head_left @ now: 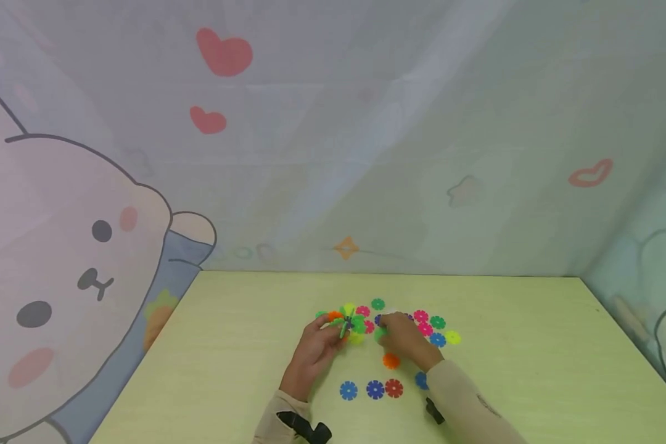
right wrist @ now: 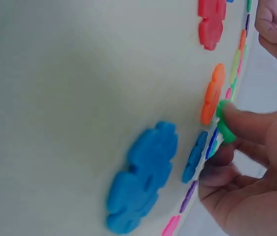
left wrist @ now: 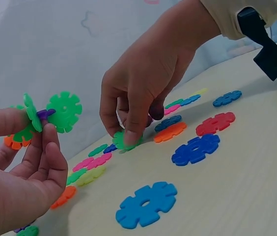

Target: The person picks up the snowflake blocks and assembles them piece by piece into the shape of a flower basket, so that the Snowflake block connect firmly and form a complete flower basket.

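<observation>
My left hand (head_left: 313, 354) holds a cluster of interlocking plastic flower discs (head_left: 348, 322) above the table. In the left wrist view, green discs (left wrist: 65, 112), a purple disc (left wrist: 45, 114) and an orange disc (left wrist: 16, 140) are joined in it, partly hidden by the fingers. To its right, my right hand (head_left: 407, 338) reaches down among the loose discs. Its thumb and fingers pinch a single green flower disc (left wrist: 125, 141), at table level. That green disc (right wrist: 225, 122) is partly covered by the fingertips in the right wrist view.
Loose discs lie flat on the pale table (head_left: 200, 370). Nearest the front are a light blue disc (head_left: 348, 390), a dark blue disc (head_left: 375, 390) and a red disc (head_left: 394, 388). An orange disc (head_left: 391, 361) is behind them. Several pink, green, blue and yellow discs spread beyond the right hand.
</observation>
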A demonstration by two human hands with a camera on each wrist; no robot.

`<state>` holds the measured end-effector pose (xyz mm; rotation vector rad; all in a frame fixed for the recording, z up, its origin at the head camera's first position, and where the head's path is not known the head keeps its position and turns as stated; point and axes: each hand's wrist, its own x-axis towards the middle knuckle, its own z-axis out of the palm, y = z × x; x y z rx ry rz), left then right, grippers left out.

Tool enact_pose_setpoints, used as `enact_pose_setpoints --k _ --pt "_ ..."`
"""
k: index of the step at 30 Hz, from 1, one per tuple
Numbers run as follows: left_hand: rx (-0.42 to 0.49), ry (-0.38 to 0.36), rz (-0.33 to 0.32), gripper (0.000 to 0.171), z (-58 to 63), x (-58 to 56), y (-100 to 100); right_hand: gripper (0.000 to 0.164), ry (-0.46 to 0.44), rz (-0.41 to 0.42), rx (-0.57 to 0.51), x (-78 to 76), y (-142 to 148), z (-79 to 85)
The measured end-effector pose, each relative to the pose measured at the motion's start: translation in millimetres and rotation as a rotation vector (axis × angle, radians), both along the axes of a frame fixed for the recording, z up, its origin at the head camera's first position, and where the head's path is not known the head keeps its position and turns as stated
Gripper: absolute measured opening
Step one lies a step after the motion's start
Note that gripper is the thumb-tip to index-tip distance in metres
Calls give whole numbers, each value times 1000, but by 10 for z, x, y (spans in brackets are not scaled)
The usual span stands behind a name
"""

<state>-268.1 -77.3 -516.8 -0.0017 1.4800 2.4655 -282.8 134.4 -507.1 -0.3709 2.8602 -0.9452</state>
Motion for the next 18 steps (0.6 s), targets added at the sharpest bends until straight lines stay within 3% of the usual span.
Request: enact_pose_setpoints --k 2,6,12,18 --pt "5 -3 8 20 -2 -3 -2 3 21 11 -48 0 24 8" --pt "19 -16 32 26 -3 -5 -13 17 80 18 -186 11 56 71" --pt "24 -11 58 25 4 -17 -6 17 113 88 -400 147 -34 236" --pt "40 6 59 19 12 -39 60 14 113 134 -390 222 -179 271"
